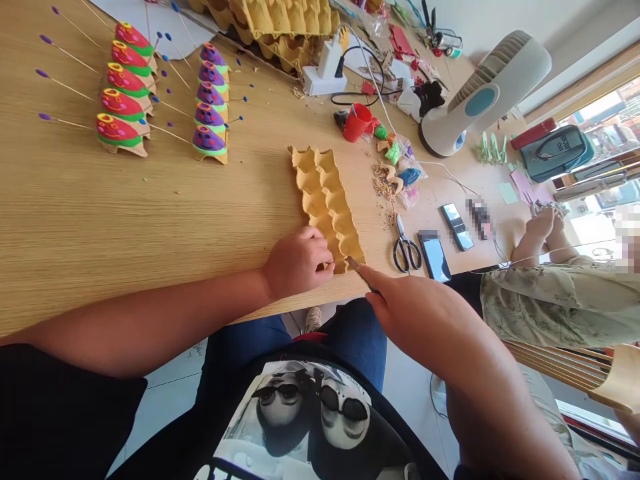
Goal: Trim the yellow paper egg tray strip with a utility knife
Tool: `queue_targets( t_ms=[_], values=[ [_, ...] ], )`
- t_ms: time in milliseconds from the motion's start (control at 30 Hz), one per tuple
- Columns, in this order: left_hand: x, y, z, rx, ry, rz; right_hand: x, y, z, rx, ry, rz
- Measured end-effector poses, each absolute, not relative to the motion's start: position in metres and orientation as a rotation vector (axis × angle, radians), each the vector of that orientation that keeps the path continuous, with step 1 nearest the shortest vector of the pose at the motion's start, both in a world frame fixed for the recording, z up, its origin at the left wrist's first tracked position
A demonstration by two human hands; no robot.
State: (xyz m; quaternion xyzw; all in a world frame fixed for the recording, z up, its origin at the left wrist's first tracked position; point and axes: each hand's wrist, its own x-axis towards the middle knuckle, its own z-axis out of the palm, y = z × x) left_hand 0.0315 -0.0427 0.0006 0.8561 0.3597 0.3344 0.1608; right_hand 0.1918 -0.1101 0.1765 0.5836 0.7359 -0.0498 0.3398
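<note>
A yellow egg carton [320,193], two cups wide, lies hollow side up at the table's front edge. My left hand [300,260] grips its near left edge, fingers curled over the rim. In my right hand [395,297] is a utility knife [354,265], its blade tip touching the carton's near end. Most of the knife's handle is hidden by my fingers. To the right of the carton lie black-handled scissors [406,250], apart from both hands.
Painted carton caterpillars, one red and green [120,127], one purple [210,139], stand back left. Egg trays [285,17], a power strip [324,81], a red cup [357,123] and a fan [485,93] line the back. Phones [435,255] lie right, near another person's hands [543,227].
</note>
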Motion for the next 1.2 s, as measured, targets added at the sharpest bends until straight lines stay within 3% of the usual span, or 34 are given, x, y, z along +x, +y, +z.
queue_targets(
  t_ms=[433, 900, 1200],
  values=[
    [0.031, -0.042, -0.001, 2.443, 1.022, 0.93, 0.205, -0.094, 0.182, 1.662, 1.895, -0.377],
    [0.03, -0.041, 0.004, 2.524, 1.032, 0.872, 0.22, -0.176, 0.096, 1.956, 2.056, -0.237],
    [0.03, -0.042, 0.004, 2.492, 1.042, 0.864, 0.238, -0.195, 0.095, 2.268, 2.213, -0.447]
  ],
)
